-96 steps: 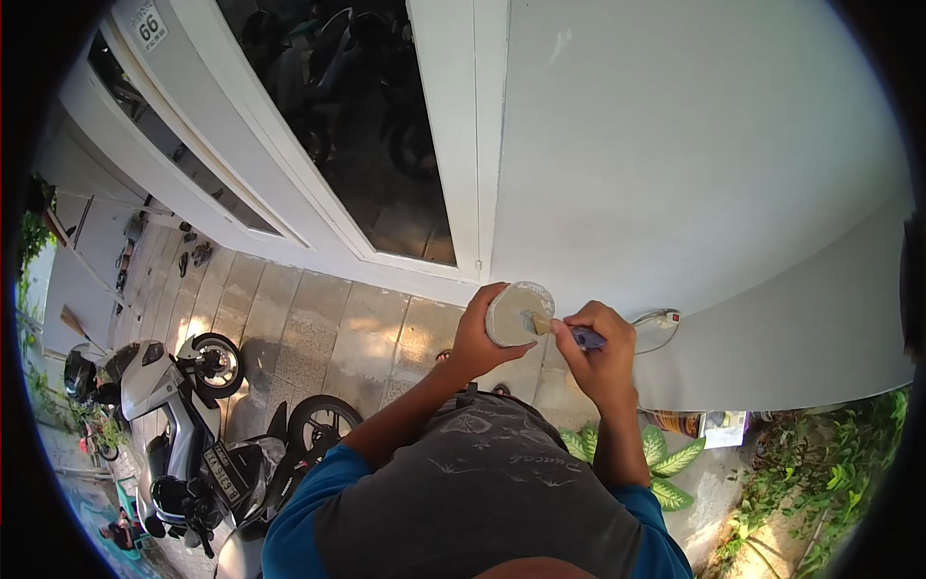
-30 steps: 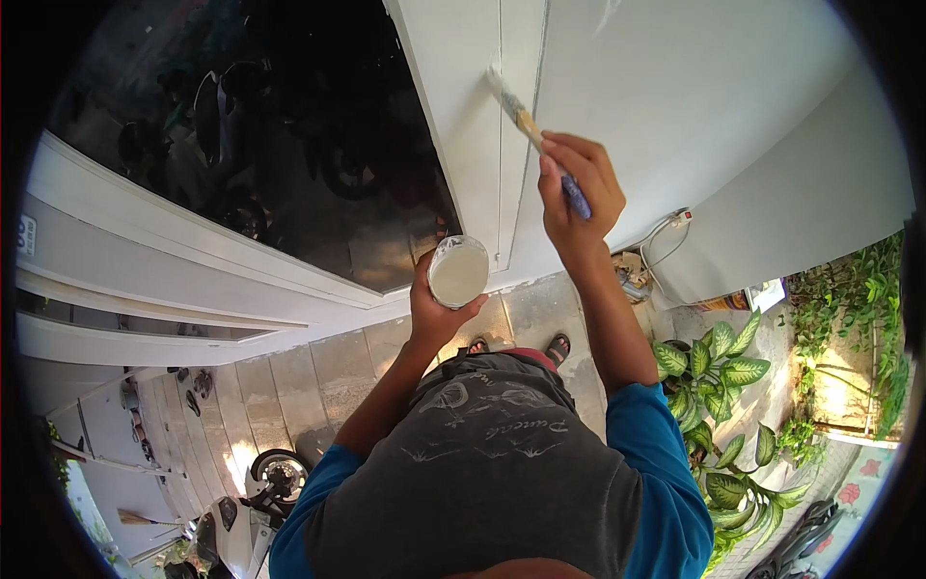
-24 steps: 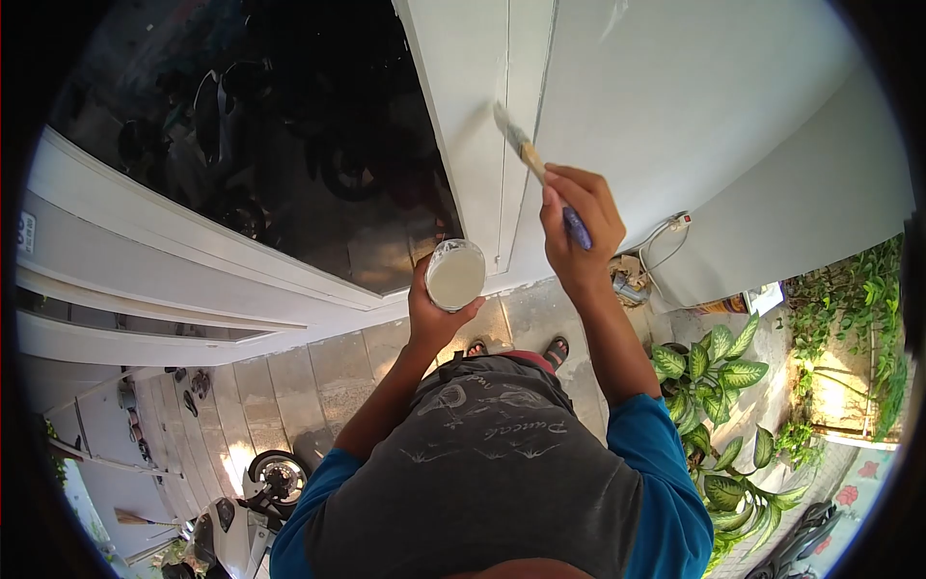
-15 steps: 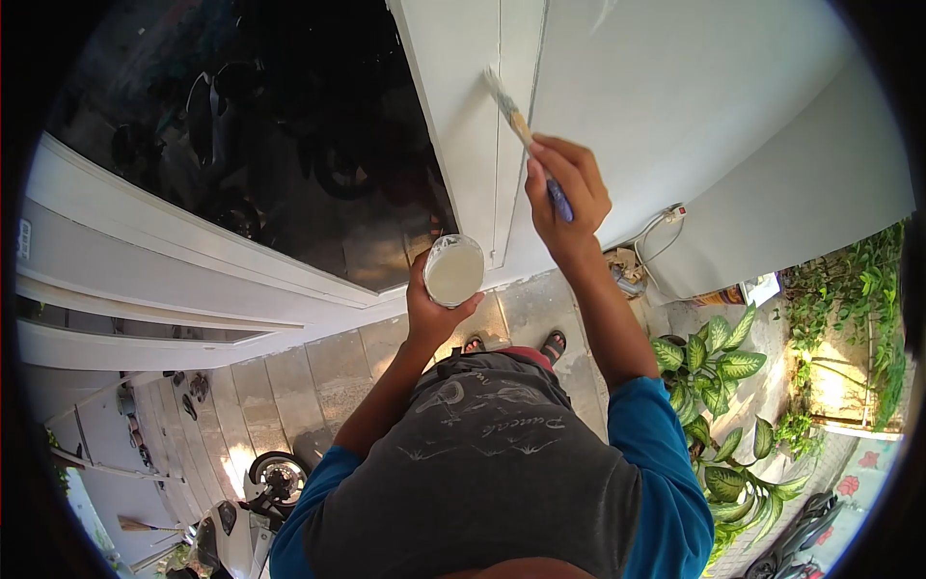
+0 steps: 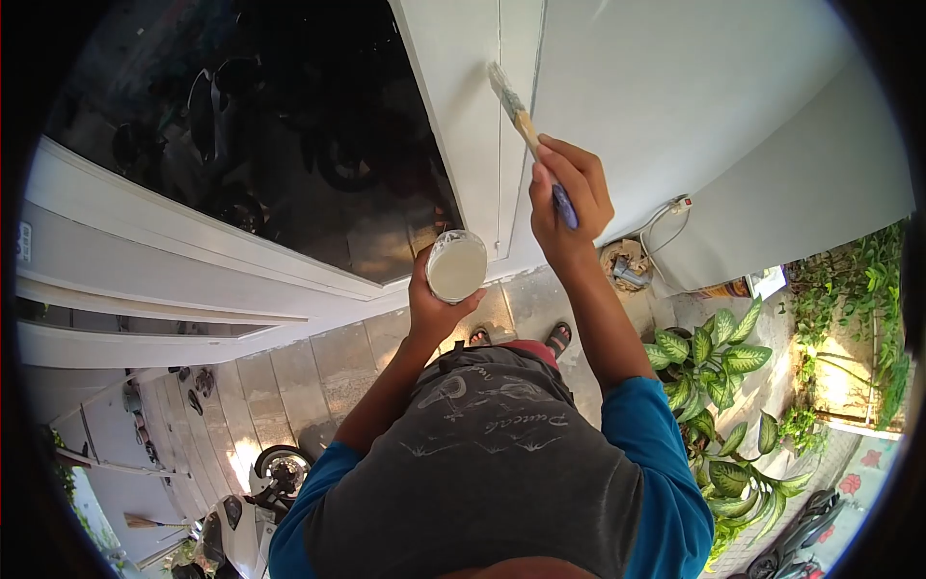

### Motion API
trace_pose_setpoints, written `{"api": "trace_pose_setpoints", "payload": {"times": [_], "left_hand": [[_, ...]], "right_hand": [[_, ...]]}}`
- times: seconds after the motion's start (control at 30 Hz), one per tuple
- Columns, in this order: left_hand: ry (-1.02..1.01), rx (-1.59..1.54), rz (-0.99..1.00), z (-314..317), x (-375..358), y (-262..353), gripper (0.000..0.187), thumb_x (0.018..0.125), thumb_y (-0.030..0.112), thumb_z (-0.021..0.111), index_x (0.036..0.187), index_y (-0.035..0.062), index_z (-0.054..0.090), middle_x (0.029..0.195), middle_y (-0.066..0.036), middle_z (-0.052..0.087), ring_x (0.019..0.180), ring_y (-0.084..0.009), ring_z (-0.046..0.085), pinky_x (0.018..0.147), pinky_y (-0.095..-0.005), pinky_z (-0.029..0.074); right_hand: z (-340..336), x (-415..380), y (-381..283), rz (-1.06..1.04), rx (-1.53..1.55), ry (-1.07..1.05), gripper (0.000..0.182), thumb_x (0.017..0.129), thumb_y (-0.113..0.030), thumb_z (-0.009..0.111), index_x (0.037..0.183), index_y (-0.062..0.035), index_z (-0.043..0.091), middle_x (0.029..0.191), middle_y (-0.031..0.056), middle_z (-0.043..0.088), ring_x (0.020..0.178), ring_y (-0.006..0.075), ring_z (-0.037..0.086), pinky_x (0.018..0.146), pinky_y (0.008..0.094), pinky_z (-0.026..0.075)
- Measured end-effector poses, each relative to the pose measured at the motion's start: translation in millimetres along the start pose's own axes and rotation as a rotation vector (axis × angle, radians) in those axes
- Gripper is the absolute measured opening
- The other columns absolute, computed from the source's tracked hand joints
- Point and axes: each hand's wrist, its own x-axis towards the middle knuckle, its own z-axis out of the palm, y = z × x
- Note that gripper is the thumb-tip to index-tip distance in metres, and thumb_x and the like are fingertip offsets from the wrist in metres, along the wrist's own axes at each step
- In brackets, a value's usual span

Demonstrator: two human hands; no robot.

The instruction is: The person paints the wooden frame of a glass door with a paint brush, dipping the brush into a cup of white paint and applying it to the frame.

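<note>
My left hand point(image 5: 439, 307) is wrapped round a clear cup point(image 5: 457, 267) of whitish paint, beside the lower corner of a dark window pane point(image 5: 289, 125). Between the fingers of my right hand point(image 5: 571, 198) is a paintbrush point(image 5: 526, 125) with a blue handle end and a pale wooden neck. Its white-coated bristles point up and left and lie at the white frame point(image 5: 463, 106), near a narrow groove; whether they touch it is hard to tell.
A white wall point(image 5: 666, 87) rises at the right, with a cable and socket point(image 5: 681, 205) low on it. Leafy plants point(image 5: 719, 352) stand at the right on the tiled floor point(image 5: 333, 372). A motorcycle point(image 5: 236, 526) and a broom point(image 5: 145, 521) are at the lower left.
The brush tip has shifted very slightly, up and to the right. My right hand has moved a little to the right. The cup is tilted slightly differently, and the view has shifted a little.
</note>
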Motion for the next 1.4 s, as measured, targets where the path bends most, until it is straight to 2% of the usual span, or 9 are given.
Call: {"api": "trace_pose_setpoints", "payload": {"times": [0.23,0.4,0.47,0.7,0.77,0.97,1.1,1.27,1.4], "left_hand": [[0.03,-0.041,-0.012,-2.3,-5.5,-5.6,0.086,0.067,0.011,0.093,0.14,0.0027,0.047,0.128,-0.012,0.064,0.118,-0.0217,0.063,0.102,-0.0381,0.05],[0.024,-0.047,-0.008,-3.1,-6.6,-10.2,0.087,0.068,0.013,0.094,0.14,0.002,0.047,0.127,-0.013,0.063,0.118,-0.0219,0.063,0.102,-0.0383,0.05],[0.015,-0.06,-0.01,-2.3,-6.8,-9.8,0.087,0.068,0.014,0.094,0.14,0.0021,0.047,0.127,-0.013,0.064,0.118,-0.0218,0.063,0.102,-0.0383,0.05],[0.016,-0.07,0.033,4.4,-3.1,-11.4,0.085,0.069,0.015,0.094,0.139,0.0026,0.048,0.126,-0.012,0.064,0.117,-0.0217,0.063,0.1,-0.0382,0.051],[0.016,-0.075,0.032,6.3,-1.4,-9.4,0.085,0.069,0.015,0.094,0.139,0.0028,0.047,0.125,-0.012,0.064,0.117,-0.0218,0.063,0.1,-0.0381,0.051],[0.033,-0.09,0.016,4.6,-3.1,-11.7,0.087,0.068,0.015,0.094,0.14,0.003,0.046,0.126,-0.012,0.064,0.117,-0.0218,0.063,0.1,-0.0382,0.051],[0.027,-0.097,0.026,0.4,-0.9,-9.9,0.086,0.068,0.013,0.094,0.14,0.003,0.046,0.127,-0.012,0.064,0.118,-0.0218,0.063,0.101,-0.0381,0.051],[0.03,-0.051,0.047,-0.2,2.0,-0.4,0.086,0.068,0.013,0.094,0.139,0.003,0.047,0.126,-0.011,0.063,0.117,-0.0219,0.063,0.101,-0.0379,0.051],[0.032,-0.047,0.061,1.3,2.6,-1.6,0.086,0.068,0.014,0.094,0.139,0.003,0.047,0.126,-0.011,0.063,0.117,-0.0223,0.063,0.101,-0.0379,0.05]], "right_hand": [[-15.2,-97.0,21.1,0.231,-0.035,-0.266,0.021,0.084,-0.001,0.081,0.102,-0.0001,0.072,0.1,0.0144,0.071,0.082,0.0277,0.073,0.068,0.034,0.059],[-29.6,-70.0,32.9,0.338,0.018,-0.474,0.02,0.084,-0.006,0.082,0.1,-0.002,0.071,0.097,0.0117,0.07,0.079,0.0298,0.071,0.067,0.037,0.058],[-27.5,-22.9,43.1,0.187,0.048,-0.755,0.019,0.084,-0.008,0.081,0.1,-0.0015,0.07,0.097,0.0118,0.069,0.078,0.0315,0.069,0.069,0.0387,0.057],[-25.8,162.6,1.6,-0.33,-0.065,-0.552,0.025,0.081,-0.008,0.085,0.103,-0.0032,0.074,0.104,0.0101,0.075,0.083,0.0236,0.074,0.07,0.0332,0.062],[-21.8,180.5,-2.8,-0.674,-0.104,-0.33,0.025,0.078,-0.006,0.086,0.1,-0.0032,0.075,0.103,0.0097,0.075,0.086,0.0245,0.074,0.07,0.0333,0.062],[-18.6,49.4,30.0,-0.582,-0.16,-0.495,0.022,0.076,-0.011,0.081,0.096,-0.0044,0.072,0.098,0.0077,0.07,0.089,0.0253,0.07,0.069,0.0343,0.059],[-23.1,-29.8,32.9,-0.199,-0.06,-0.875,0.013,0.083,-0.015,0.079,0.087,-0.0061,0.07,0.091,0.0034,0.068,0.087,0.0208,0.068,0.072,0.0338,0.059],[-13.3,81.5,35.2,-0.205,-0.075,-0.839,0.018,0.084,-0.018,0.081,0.096,-0.0058,0.075,0.092,0.0045,0.07,0.083,0.0234,0.068,0.072,0.0361,0.057],[-18.3,181.1,0.5,-0.569,-0.079,-0.472,0.018,0.081,-0.013,0.083,0.096,-0.0056,0.076,0.096,0.0048,0.072,0.083,0.0245,0.07,0.068,0.0339,0.058]]}}
